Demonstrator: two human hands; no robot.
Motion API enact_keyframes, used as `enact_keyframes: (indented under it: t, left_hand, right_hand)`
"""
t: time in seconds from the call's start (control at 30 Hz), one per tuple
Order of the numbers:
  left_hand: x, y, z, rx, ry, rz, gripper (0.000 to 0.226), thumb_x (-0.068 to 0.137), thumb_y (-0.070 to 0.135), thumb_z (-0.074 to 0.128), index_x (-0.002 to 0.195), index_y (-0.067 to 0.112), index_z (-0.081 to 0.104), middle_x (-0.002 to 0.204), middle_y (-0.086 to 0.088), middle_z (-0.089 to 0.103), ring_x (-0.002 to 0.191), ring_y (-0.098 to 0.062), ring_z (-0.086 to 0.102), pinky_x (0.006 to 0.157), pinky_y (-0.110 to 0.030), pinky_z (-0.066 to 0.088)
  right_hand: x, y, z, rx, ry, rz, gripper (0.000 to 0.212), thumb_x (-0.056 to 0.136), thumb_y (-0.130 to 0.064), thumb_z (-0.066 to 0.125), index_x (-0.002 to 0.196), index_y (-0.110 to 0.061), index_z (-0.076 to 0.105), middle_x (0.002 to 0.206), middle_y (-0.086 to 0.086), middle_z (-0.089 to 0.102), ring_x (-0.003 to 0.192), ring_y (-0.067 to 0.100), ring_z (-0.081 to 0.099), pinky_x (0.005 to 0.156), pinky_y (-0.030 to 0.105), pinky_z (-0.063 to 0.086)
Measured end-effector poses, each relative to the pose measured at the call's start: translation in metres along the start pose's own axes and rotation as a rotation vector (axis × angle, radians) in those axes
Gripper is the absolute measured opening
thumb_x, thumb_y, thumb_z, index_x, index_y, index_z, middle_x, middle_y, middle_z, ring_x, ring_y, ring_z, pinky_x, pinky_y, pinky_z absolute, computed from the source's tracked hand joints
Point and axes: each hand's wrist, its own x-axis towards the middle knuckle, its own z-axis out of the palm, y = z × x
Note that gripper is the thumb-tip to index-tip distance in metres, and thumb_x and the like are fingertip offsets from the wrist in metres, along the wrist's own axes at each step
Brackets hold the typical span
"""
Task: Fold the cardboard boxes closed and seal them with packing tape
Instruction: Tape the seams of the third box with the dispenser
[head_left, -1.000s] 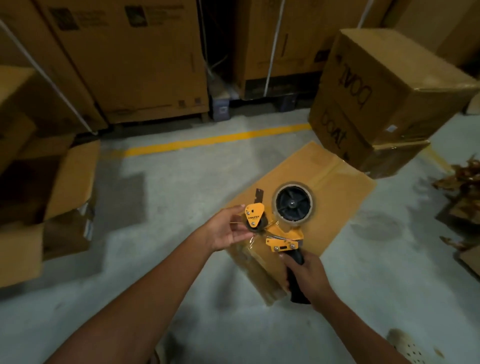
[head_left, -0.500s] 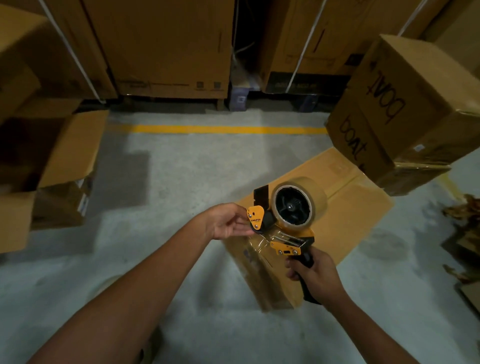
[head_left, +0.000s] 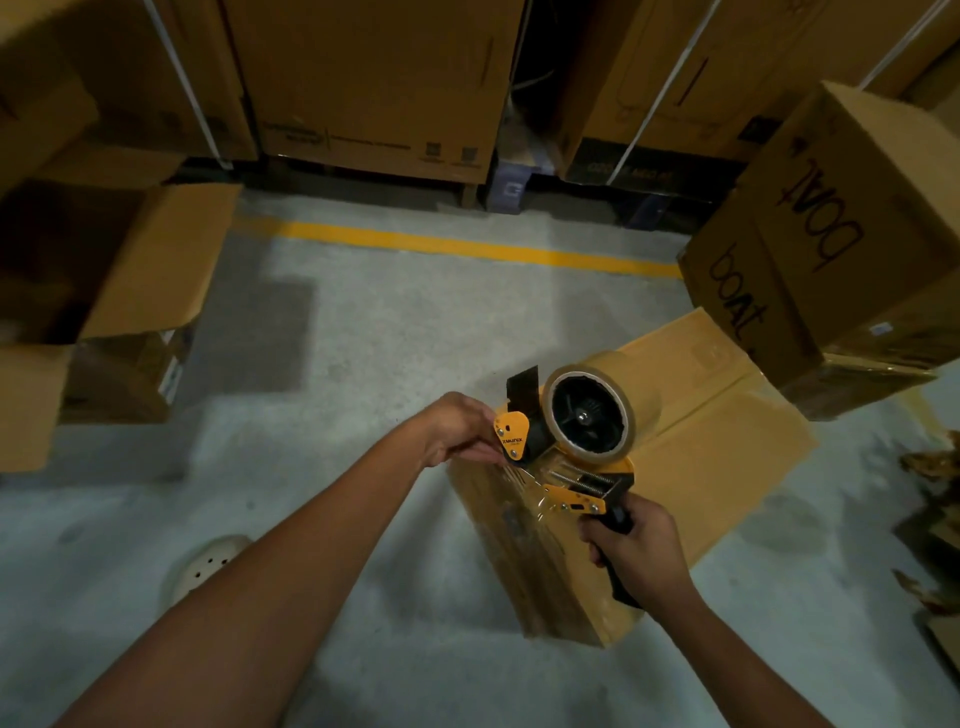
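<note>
Orange-and-black tape dispenser (head_left: 569, 470) with tan tape roll (head_left: 631, 402) over closed cardboard box (head_left: 727, 462) | right hand (head_left: 636, 553) grips black handle (head_left: 620, 518) | left hand (head_left: 457, 431) pinches its front end

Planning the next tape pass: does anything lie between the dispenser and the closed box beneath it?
Nothing visible does. The right hand grips the tape dispenser, the left hand pinches its front end, and the box top showing below is bare.

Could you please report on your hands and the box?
Right hand grips orange-and-black tape dispenser by its handle. Left hand holds its front end. Closed brown cardboard box beneath, nothing blocking.
</note>
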Motion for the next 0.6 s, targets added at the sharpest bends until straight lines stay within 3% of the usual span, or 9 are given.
enact_keyframes:
  t: [0.1, 0.27, 0.33, 0.4, 0.47, 0.6]
  left_hand:
    - [0.005, 0.002, -0.01, 0.097, 0.061, 0.041, 0.021, 0.092, -0.014, 0.052, 0.094, 0.004, 0.064, 0.08, -0.022, 0.073, 0.07, -0.029, 0.074, 0.062, -0.03, 0.062]
    - [0.013, -0.002, -0.032, 0.215, 0.072, 0.137, 0.033, 0.091, -0.018, 0.045, 0.117, -0.003, 0.058, 0.099, -0.035, 0.068, 0.091, -0.044, 0.071, 0.077, -0.045, 0.061]
    - [0.014, -0.004, -0.035, 0.275, 0.101, 0.208, 0.025, 0.091, -0.017, 0.046, 0.109, -0.008, 0.06, 0.095, -0.034, 0.068, 0.091, -0.045, 0.07, 0.081, -0.049, 0.06]
    - [0.017, -0.005, -0.035, 0.311, 0.147, 0.272, 0.019, 0.089, -0.017, 0.05, 0.086, -0.004, 0.063, 0.081, -0.025, 0.067, 0.081, -0.04, 0.07, 0.082, -0.052, 0.059]
    - [0.023, -0.005, -0.035, 0.394, 0.215, 0.324, 0.031, 0.086, -0.016, 0.056, 0.068, 0.008, 0.065, 0.071, -0.019, 0.067, 0.072, -0.034, 0.07, 0.076, -0.046, 0.062]
    - [0.026, -0.007, -0.033, 0.57, 0.274, 0.411, 0.033, 0.083, -0.008, 0.066, 0.061, 0.016, 0.069, 0.06, -0.008, 0.066, 0.063, -0.023, 0.07, 0.063, -0.027, 0.058]
  right_hand:
    - [0.009, 0.002, 0.009, -0.071, 0.018, -0.003, 0.014, 0.081, 0.001, 0.068, 0.077, -0.012, 0.066, 0.057, 0.013, 0.064, 0.048, 0.023, 0.058, 0.049, 0.043, 0.052]
    - [0.022, 0.008, 0.031, -0.143, 0.042, -0.029, 0.008, 0.078, -0.005, 0.073, 0.079, -0.012, 0.069, 0.059, 0.012, 0.065, 0.055, 0.033, 0.063, 0.055, 0.051, 0.054]
    - [0.026, 0.008, 0.039, -0.158, 0.055, -0.036, 0.007, 0.078, -0.009, 0.075, 0.08, -0.014, 0.07, 0.06, 0.011, 0.066, 0.058, 0.035, 0.063, 0.056, 0.05, 0.054]
    - [0.029, 0.007, 0.044, -0.173, 0.07, -0.033, 0.006, 0.078, -0.01, 0.075, 0.08, -0.013, 0.07, 0.06, 0.01, 0.066, 0.059, 0.035, 0.063, 0.057, 0.048, 0.053]
    - [0.033, 0.004, 0.045, -0.186, 0.082, -0.029, 0.006, 0.079, -0.012, 0.075, 0.079, -0.015, 0.07, 0.06, 0.009, 0.066, 0.059, 0.034, 0.064, 0.057, 0.046, 0.053]
    - [0.035, 0.002, 0.045, -0.203, 0.088, -0.008, 0.015, 0.079, -0.013, 0.075, 0.075, -0.025, 0.066, 0.058, 0.008, 0.066, 0.058, 0.032, 0.065, 0.056, 0.046, 0.054]
